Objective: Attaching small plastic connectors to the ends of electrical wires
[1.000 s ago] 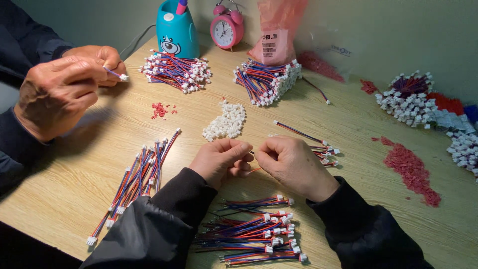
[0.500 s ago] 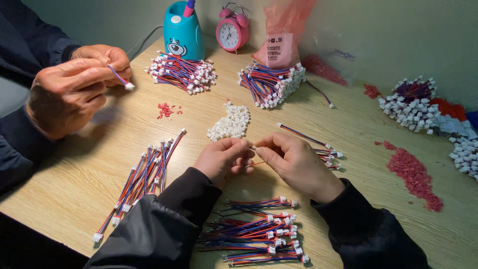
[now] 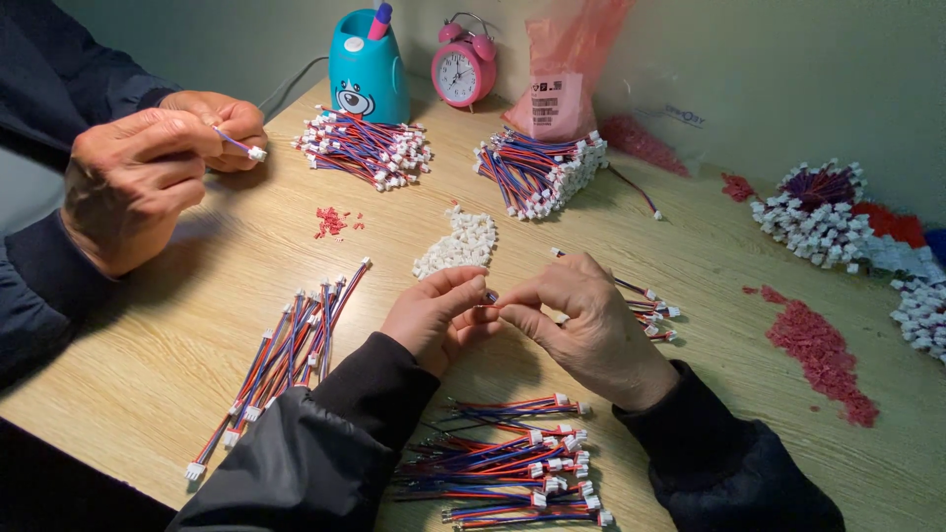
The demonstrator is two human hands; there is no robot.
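Where the 2 hands meet over the middle of the wooden table (image 3: 197, 325), the left hand (image 3: 437, 317) and the right hand (image 3: 589, 330) pinch a small wire end (image 3: 490, 297) between thumbs and forefingers, fingertips touching; the piece is mostly hidden, so its exact form cannot be told. Just beyond the fingers lies a small heap of loose white connector housings (image 3: 458, 243). Beneath the wrists, near the table's front edge, sits a pile of red, blue and white wire leads with white plugs (image 3: 517, 473); a straighter bundle of the same leads (image 3: 286, 360) lies to the left, and a few more (image 3: 650, 310) show behind the right hand. Farther back are 2 larger lead piles (image 3: 365, 148) (image 3: 540, 169), a teal bear-faced pen holder (image 3: 367, 69) holding a pink and purple marker (image 3: 378, 20), a pink alarm clock (image 3: 463, 67) and a pink plastic bag (image 3: 564, 74) whose contents cannot be told. Red crumbs (image 3: 823, 360) and white connector clusters (image 3: 818, 217) lie at right. At far left, another person's hands (image 3: 148, 172) grip 1 lead.
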